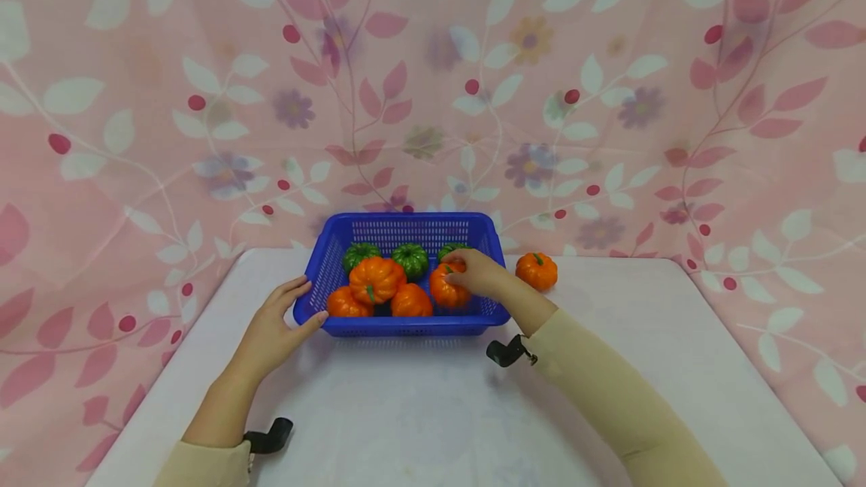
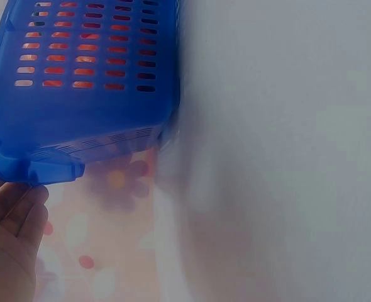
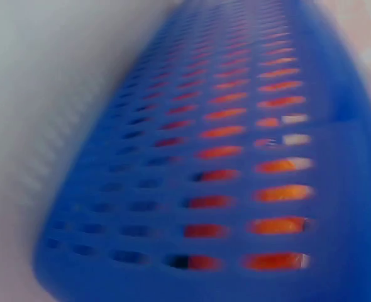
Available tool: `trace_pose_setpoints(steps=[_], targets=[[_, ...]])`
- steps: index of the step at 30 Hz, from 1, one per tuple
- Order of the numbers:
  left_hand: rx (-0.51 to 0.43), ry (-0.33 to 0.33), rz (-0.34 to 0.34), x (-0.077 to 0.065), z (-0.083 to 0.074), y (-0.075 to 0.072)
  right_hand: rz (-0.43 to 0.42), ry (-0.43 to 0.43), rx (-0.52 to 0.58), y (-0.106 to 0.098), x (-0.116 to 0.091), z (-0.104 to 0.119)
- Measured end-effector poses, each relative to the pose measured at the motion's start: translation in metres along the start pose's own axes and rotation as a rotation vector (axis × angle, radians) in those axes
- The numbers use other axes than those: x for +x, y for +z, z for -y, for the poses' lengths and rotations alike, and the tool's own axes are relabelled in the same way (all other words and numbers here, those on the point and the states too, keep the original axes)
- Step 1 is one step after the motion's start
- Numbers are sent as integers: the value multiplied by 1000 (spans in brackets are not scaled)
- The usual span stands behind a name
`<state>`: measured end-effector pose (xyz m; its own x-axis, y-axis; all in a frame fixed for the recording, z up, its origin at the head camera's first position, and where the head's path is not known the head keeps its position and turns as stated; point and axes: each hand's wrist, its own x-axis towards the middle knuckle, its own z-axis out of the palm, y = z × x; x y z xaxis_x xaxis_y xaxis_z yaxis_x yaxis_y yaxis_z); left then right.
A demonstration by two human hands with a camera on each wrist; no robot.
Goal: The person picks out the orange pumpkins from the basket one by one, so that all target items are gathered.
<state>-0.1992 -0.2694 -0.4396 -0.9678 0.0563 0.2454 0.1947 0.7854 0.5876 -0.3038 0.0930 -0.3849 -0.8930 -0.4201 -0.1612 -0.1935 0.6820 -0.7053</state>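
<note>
A blue plastic basket (image 1: pixel 406 327) stands on the table with small pumpkins inside. Over its right part, my right hand (image 1: pixel 479 274) grips an orange pumpkin (image 1: pixel 448 293) from above. In the right wrist view, the slotted basket wall (image 3: pixel 229 163) hides that hand; orange shows through the slots. My left hand (image 1: pixel 274 329) is at the left front corner, its fingers and thumb spread and touching the rim. The left wrist view shows the fingers of the left hand (image 2: pixel 12 233) against the underside of the basket's rim (image 2: pixel 53 171).
More orange pumpkins (image 1: pixel 377 281) fill the left front of the basket, one resting on others. Green pumpkins (image 1: pixel 410 261) lie along the back. Another orange pumpkin (image 1: pixel 537 271) sits on the white table (image 1: pixel 433 404), right of the basket. A flowered pink cloth (image 1: pixel 433 96) hangs behind.
</note>
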Motion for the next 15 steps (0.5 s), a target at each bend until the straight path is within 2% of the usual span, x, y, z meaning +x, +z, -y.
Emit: trace_pose_setpoints(steps=[5, 9, 15], targets=[[0, 0, -2, -1, 0, -1, -35, -38, 68, -20, -17, 7], [0, 0, -2, -2, -1, -2, -69, -29, 118, -35, -32, 9], [-7, 9, 0, 0, -3, -1, -139, -56, 148, -60, -57, 1]])
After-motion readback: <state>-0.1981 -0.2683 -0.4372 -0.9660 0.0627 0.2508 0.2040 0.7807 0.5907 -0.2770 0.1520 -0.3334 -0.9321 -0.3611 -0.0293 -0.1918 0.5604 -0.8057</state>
